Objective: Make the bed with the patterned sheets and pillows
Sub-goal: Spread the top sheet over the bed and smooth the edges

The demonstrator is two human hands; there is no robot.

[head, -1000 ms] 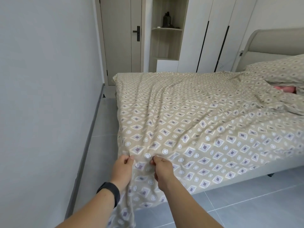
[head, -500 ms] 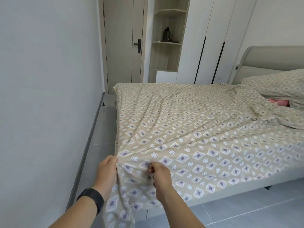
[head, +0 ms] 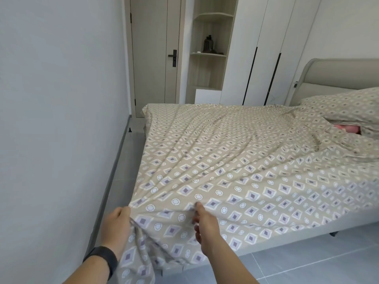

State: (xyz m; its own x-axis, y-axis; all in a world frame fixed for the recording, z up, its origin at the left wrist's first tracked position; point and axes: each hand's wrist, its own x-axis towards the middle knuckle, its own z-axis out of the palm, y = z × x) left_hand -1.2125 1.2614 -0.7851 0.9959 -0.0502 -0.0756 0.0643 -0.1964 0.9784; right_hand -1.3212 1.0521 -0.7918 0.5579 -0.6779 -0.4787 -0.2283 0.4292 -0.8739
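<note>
A beige sheet printed with purple diamonds and white rings covers the bed, with creases fanning out from the near corner. My left hand grips that corner where the cloth hangs over the foot of the bed. My right hand pinches a fold of the sheet a little to the right. A pillow in the same pattern lies at the head of the bed on the right, with something pink showing beneath it.
A grey wall runs close along the left, leaving a narrow strip of tiled floor beside the bed. A door, open shelves and white wardrobe doors stand behind. The padded headboard rises at right.
Both hands have drawn the sheet corner toward me, and my left hand has shifted left. The creases now run tighter toward my grip. The view has tilted up.
</note>
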